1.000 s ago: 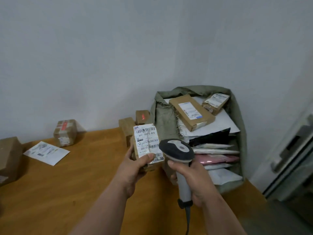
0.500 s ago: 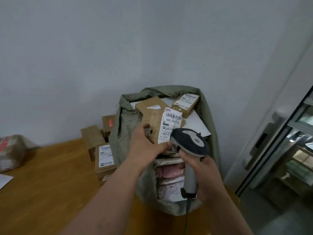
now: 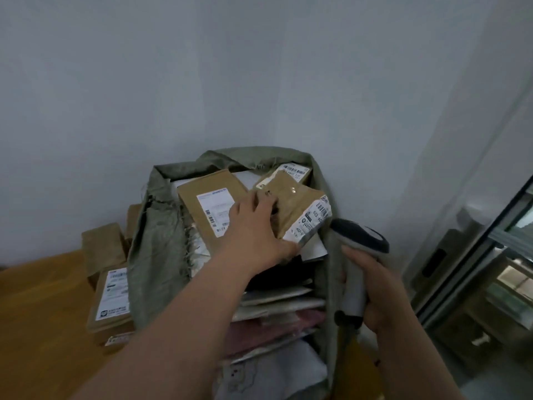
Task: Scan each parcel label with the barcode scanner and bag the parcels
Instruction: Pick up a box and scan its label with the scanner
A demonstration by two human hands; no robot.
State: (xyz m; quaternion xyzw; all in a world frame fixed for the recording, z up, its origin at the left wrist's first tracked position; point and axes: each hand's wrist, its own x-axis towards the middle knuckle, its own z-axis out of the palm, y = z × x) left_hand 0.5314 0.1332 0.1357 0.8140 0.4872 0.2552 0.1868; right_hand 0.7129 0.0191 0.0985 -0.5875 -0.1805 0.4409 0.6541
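Grey plastic fills the right hand [image 3: 375, 293], whose fingers are wrapped tight around the handle of the barcode scanner [image 3: 356, 255]; the scanner's dark head tilts up and left, just beside the outer right wall of the bag. In the lower part of the green woven bag [image 3: 155, 241], nearest the viewer, soft mailers [image 3: 277, 307] lie stacked flat, white, pink and pale ones layered on one another. To the left of the bag, a brown box with a white label [image 3: 111, 298] sits on the wooden table [image 3: 43, 313], touching the bag's side, with another plain carton [image 3: 102, 246] behind it. The left hand [image 3: 256, 229] reaches over the bag's open mouth, fingers spread and curled over the edge of a small brown parcel [image 3: 294, 209], thumb under it; the parcel is tilted, its white barcode label facing right toward the scanner. Under and behind it lies a flat brown box with a printed label [image 3: 207, 197], and farther back a small labelled packet [image 3: 297, 170] rests against the bag's rim, near the pale wall [image 3: 230, 67].
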